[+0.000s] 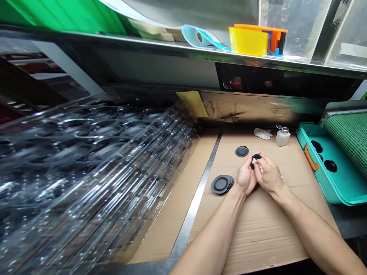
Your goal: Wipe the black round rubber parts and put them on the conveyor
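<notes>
Left hand (246,176) and right hand (268,175) together grasp black round cap (255,157) and white cloth (257,162) over cardboard sheet (258,229); cap stack (222,184) just left.

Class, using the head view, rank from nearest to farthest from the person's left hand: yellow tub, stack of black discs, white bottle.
1. Stack of black discs, just left of the left hand, which pinches a small black part.
2. White bottle, beyond it, to the right.
3. Yellow tub, up on the shelf at the back.
</notes>
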`<state>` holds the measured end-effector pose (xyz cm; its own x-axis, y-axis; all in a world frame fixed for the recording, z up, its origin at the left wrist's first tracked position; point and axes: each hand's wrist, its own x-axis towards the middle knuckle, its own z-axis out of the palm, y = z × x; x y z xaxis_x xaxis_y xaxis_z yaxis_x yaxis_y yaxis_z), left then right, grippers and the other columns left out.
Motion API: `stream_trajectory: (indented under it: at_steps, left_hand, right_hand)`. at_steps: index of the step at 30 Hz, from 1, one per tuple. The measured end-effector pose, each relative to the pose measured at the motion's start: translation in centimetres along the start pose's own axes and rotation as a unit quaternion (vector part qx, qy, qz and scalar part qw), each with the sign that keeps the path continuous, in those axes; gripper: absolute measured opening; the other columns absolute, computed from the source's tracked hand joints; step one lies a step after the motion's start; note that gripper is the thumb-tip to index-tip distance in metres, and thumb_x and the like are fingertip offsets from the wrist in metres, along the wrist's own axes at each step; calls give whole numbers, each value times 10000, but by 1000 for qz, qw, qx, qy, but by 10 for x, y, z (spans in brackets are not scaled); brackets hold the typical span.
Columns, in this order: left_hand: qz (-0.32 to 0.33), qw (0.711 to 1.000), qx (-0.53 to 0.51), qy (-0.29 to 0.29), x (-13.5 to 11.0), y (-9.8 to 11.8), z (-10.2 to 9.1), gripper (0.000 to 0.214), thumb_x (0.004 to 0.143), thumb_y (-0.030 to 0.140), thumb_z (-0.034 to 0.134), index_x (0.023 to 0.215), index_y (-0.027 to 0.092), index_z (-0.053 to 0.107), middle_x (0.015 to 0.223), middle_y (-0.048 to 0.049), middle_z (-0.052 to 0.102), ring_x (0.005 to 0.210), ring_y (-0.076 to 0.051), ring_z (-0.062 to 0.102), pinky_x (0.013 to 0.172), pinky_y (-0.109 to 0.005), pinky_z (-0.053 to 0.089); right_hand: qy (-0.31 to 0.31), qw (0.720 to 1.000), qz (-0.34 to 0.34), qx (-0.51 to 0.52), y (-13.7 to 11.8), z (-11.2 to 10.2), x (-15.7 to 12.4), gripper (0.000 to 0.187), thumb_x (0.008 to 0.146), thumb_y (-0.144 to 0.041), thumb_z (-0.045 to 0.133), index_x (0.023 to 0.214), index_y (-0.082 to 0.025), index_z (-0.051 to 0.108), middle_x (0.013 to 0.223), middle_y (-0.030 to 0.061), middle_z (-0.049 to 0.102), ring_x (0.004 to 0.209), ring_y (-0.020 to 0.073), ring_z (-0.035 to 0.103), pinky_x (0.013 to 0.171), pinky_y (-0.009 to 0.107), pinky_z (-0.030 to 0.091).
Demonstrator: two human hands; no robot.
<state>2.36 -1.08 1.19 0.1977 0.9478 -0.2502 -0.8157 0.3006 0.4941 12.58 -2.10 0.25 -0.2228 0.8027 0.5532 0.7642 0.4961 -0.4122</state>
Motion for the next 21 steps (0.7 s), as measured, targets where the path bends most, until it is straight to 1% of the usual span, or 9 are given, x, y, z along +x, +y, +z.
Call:
stream_trajectory:
  at_steps: [3, 6, 10, 14, 18, 21]
  left_hand:
    - [11, 1000, -2, 6, 1, 2, -1, 355, 1037, 358, 422, 1110, 143, 695, 1145, -137, 733, 1140, -246, 676, 1062, -408, 507]
    - [27, 999, -28, 25, 4, 5, -3, 366, 1046, 356, 391, 1067, 141, 686, 1157, -149, 730, 1167, -251, 667, 1061, -426, 515]
    - [38, 996, -58, 48, 5, 5, -3, 359, 1056, 337, 366, 1130, 162, 670, 1172, -138, 726, 1185, -235, 661, 1035, -422, 544]
    - [35, 998, -54, 25, 2, -2, 0, 377, 1060, 330, 372, 1055, 128, 690, 1199, -153, 715, 1200, -224, 653, 1041, -386, 543]
    - [22, 1000, -20, 2, -2, -6, 2, 390, 1064, 311, 372, 1044, 105, 701, 1221, -157, 713, 1204, -231, 655, 1048, -388, 535]
    - [24, 1000, -6, 9, -3, -5, 1, 386, 1065, 308, 375, 1045, 110, 707, 1197, -151, 727, 1198, -234, 660, 1038, -395, 540]
  right_hand:
    - [-17, 1000, -23, -14, 1, -3, -1, 164, 966, -228, 485, 905, -233, 637, 968, 61, 652, 794, 189, 598, 681, 275, 440]
    - [-36, 998, -35, -42, 9, -5, -2, 156, 961, -221, 496, 894, -232, 636, 929, 53, 649, 752, 182, 579, 653, 272, 419]
    - [-6, 999, 7, -52, 26, -4, 3, 193, 991, -251, 469, 926, -230, 650, 902, 50, 648, 769, 176, 593, 678, 263, 430]
    - [24, 999, 33, -17, 36, -2, 12, 213, 993, -269, 467, 927, -222, 664, 920, 54, 655, 818, 175, 622, 731, 262, 464]
    - [44, 998, 42, 11, 33, -3, 13, 235, 993, -281, 463, 952, -213, 684, 943, 67, 663, 841, 179, 636, 763, 270, 489]
    - [51, 997, 37, 46, 27, -6, 13, 239, 989, -275, 470, 978, -212, 700, 934, 68, 669, 839, 177, 641, 769, 273, 501]
